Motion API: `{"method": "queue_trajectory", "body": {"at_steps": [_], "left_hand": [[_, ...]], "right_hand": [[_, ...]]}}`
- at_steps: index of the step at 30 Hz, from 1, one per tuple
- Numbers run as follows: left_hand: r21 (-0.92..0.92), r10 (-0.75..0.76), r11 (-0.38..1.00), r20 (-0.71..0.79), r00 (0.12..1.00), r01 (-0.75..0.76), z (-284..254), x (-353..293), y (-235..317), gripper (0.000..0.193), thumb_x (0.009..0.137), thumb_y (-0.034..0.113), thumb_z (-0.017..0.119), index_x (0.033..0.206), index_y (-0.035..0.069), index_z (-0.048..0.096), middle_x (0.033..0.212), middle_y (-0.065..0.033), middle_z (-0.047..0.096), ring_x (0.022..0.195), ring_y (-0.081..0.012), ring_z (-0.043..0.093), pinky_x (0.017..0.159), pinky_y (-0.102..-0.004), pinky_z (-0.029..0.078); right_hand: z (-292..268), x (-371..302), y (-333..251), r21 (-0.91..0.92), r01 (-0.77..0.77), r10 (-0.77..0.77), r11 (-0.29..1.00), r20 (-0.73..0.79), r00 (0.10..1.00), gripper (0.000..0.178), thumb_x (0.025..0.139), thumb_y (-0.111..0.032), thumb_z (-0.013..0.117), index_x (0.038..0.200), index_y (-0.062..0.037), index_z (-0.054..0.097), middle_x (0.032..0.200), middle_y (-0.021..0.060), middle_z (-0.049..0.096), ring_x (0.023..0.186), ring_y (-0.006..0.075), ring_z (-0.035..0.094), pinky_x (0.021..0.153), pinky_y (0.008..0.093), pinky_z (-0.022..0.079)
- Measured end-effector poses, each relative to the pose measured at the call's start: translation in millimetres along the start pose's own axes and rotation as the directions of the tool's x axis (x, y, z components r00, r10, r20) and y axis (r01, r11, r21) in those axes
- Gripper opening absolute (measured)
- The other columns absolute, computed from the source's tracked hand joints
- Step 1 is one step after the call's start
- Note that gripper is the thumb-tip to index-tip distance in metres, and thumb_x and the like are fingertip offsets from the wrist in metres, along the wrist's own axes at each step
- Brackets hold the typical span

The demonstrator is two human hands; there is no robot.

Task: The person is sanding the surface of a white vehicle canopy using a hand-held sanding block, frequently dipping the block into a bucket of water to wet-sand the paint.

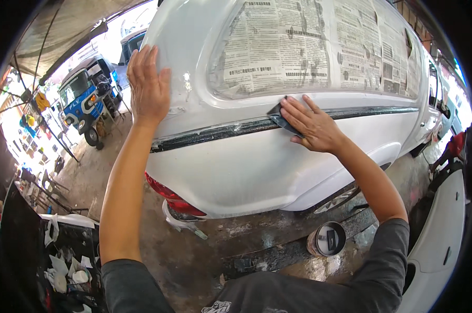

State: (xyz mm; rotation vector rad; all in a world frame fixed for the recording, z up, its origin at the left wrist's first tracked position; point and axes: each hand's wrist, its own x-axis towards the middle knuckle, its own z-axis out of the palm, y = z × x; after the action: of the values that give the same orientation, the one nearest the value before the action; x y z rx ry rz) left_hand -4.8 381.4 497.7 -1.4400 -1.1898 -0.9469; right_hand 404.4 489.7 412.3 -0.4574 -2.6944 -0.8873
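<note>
Under left hand [149,88] and right hand [314,126]: white van [220,177]. Above right hand: newspaper [270,49] stuck on van. Between hands and on past right one: dark strip [215,133], whitish smears on it. Below left hand: red tail light [174,198]. Below right hand, well apart: bucket [315,245]. Left hand flat on van, holding nothing. Right hand, fingers stretched, holding dark sheet [281,121] against van at strip.

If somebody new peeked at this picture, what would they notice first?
Probably the big white vehicle in the middle, newspaper spread across its upper side. Next, the left hand on it and the right hand holding a dark sheet over its dark stripe. A blue-and-white vehicle stands upper left.
</note>
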Motion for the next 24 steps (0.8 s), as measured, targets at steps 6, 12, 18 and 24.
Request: {"method": "queue_trajectory", "body": {"at_steps": [6, 12, 18, 24], "left_hand": [[0.042, 0.008, 0.999, 0.013, 1.0, -0.008, 10, -9, -4, 0.052, 0.104, 0.026, 0.056, 0.151, 0.009, 0.043, 0.154, -0.015, 0.04, 0.147, -0.0383, 0.03, 0.122, -0.0501, 0.025], [0.034, 0.008, 0.999, -0.032, 0.999, -0.007, 9, -3, -5, 0.051, 0.104, 0.028, 0.054, 0.151, 0.009, 0.044, 0.154, -0.015, 0.04, 0.148, -0.0378, 0.028, 0.123, -0.0512, 0.024], [-0.02, 0.019, 1.0, -0.035, 0.999, -0.019, 11, -6, -5, 0.054, 0.103, 0.029, 0.056, 0.151, 0.009, 0.043, 0.154, -0.0156, 0.04, 0.147, -0.0393, 0.029, 0.123, -0.0514, 0.025], [-0.008, 0.029, 1.0, -0.07, 0.997, -0.029, 8, -3, -7, 0.054, 0.102, 0.031, 0.057, 0.15, 0.009, 0.044, 0.152, -0.015, 0.041, 0.146, -0.039, 0.03, 0.121, -0.0512, 0.028]], "right_hand": [[7, 102, -72, 0.073, 0.194, -0.175, 0.978, -0.21, 0.962, 0.079, 0.102, -0.058, 0.046, 0.158, -0.0037, 0.036, 0.169, 0.0109, 0.026, 0.158, 0.0233, 0.02, 0.13, 0.0475, 0.008], [-3, 68, -48, 0.076, 0.145, -0.132, 0.987, -0.154, 0.979, 0.072, 0.103, -0.052, 0.047, 0.157, -0.0035, 0.039, 0.169, 0.0092, 0.029, 0.158, 0.0225, 0.02, 0.13, 0.0486, 0.011], [-17, 121, -87, -0.005, 0.175, -0.17, 0.985, -0.256, 0.952, 0.068, 0.105, -0.054, 0.04, 0.154, -0.0071, 0.046, 0.165, 0.0072, 0.037, 0.156, 0.0191, 0.024, 0.13, 0.0465, 0.011], [-21, 112, -67, -0.056, 0.221, -0.228, 0.974, -0.282, 0.932, 0.068, 0.105, -0.056, 0.04, 0.15, -0.0061, 0.051, 0.163, 0.0061, 0.04, 0.153, 0.0185, 0.03, 0.13, 0.047, 0.013]]}}
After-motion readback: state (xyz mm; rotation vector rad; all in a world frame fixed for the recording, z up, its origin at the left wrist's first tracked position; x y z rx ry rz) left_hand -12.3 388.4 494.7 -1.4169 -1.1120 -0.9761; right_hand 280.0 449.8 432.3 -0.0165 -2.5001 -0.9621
